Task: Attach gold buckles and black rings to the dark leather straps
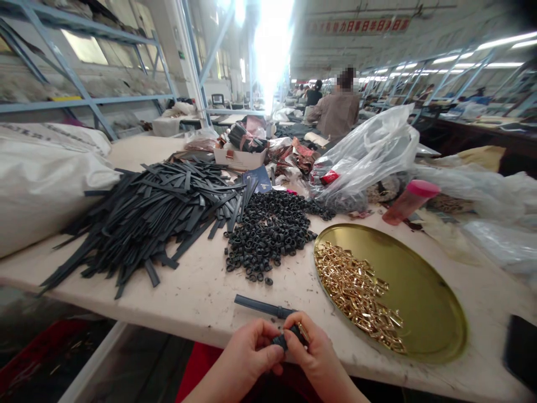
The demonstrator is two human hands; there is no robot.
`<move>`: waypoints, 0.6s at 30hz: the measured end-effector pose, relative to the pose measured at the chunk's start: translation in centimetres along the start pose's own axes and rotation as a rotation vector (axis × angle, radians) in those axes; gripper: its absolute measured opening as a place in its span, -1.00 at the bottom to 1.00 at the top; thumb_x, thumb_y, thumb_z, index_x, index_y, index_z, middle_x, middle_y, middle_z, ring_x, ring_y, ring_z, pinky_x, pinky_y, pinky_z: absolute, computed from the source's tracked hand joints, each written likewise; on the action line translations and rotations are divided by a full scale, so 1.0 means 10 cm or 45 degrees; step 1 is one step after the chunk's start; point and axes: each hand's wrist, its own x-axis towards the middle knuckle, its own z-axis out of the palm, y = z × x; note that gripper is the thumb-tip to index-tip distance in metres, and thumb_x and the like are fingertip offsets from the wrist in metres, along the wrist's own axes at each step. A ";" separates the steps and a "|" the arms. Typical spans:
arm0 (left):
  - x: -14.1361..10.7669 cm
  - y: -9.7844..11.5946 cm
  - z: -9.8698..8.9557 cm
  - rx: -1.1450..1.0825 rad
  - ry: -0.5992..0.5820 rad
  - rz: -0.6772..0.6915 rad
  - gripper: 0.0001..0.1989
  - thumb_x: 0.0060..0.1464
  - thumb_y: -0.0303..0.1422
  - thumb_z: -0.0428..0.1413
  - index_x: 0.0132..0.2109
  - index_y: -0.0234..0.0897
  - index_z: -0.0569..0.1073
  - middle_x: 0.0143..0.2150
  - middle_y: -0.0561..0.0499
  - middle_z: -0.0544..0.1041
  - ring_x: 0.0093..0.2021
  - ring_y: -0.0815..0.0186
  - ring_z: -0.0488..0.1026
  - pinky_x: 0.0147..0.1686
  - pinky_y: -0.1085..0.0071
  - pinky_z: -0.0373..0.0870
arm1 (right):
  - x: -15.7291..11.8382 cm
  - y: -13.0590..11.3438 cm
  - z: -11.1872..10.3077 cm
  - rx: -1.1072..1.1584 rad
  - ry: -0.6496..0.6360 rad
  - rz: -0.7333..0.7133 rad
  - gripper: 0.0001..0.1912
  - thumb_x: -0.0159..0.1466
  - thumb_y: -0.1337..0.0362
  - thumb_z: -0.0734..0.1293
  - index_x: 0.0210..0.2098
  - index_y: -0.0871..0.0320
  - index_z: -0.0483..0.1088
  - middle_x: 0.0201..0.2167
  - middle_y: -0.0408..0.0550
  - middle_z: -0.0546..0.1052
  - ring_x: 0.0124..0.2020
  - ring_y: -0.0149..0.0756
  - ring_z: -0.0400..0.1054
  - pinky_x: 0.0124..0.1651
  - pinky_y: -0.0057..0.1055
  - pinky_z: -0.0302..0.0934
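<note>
At the table's front edge my two hands are close together, fingers closed on a short dark strap [278, 340]. My left hand [257, 350] pinches its left end between thumb and fingers. My right hand [311, 346] grips the other end, where a gold buckle [302, 331] shows between the fingers. Just beyond the fingertips a flat dark strap [255, 303] with a small loop around it lies on the table. Its right end passes behind my right hand, so I cannot tell whether it joins the held piece.
Dark strips [163, 207] are heaped at the left, beside a pile of small black loops [268, 229]. On the right, a gold tray [423, 296] bears many gold buckles [356, 285]. Behind are a pink-lidded jar [409, 202], plastic bag [373, 151] and a seated person [338, 112].
</note>
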 end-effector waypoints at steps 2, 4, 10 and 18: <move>-0.01 -0.05 0.01 -0.014 -0.011 -0.045 -0.78 -0.23 -0.41 0.10 -0.33 -0.37 0.35 -0.55 0.11 0.42 -0.55 0.44 0.34 -0.49 0.49 0.22 | -0.06 -0.03 -0.02 -0.067 -0.047 -0.025 -0.85 0.23 0.18 0.13 -0.39 0.10 0.22 -0.58 -0.23 0.30 -0.54 -0.40 0.20 -0.48 -0.48 0.07; -0.03 -0.10 0.01 -0.022 -0.028 -0.064 -0.78 -0.21 -0.41 0.09 -0.30 -0.37 0.35 -0.55 0.11 0.44 -0.54 0.43 0.36 -0.48 0.50 0.23 | -0.10 -0.04 -0.02 -0.124 -0.055 -0.034 -0.85 0.25 0.18 0.12 -0.37 0.10 0.21 -0.56 -0.21 0.31 -0.52 -0.39 0.20 -0.46 -0.47 0.07; -0.08 -0.21 0.00 0.000 -0.045 -0.052 -0.78 -0.16 -0.45 0.05 -0.26 -0.37 0.36 -0.47 0.06 0.48 -0.51 0.41 0.41 -0.46 0.48 0.29 | -0.19 0.00 -0.01 -0.194 -0.154 -0.080 -0.84 0.26 0.18 0.09 -0.37 0.10 0.20 -0.57 -0.22 0.29 -0.54 -0.39 0.16 -0.48 -0.46 0.02; -0.15 -0.16 0.05 0.027 -0.167 -0.052 -0.64 -0.15 -0.50 0.05 -0.11 -0.35 0.33 -0.42 0.05 0.49 -0.39 0.39 0.44 -0.38 0.50 0.29 | -0.31 0.10 0.00 0.001 -0.134 -0.026 -0.75 0.27 0.10 0.06 -0.39 0.12 0.19 -0.53 -0.20 0.26 -0.48 -0.37 0.16 -0.41 -0.46 0.07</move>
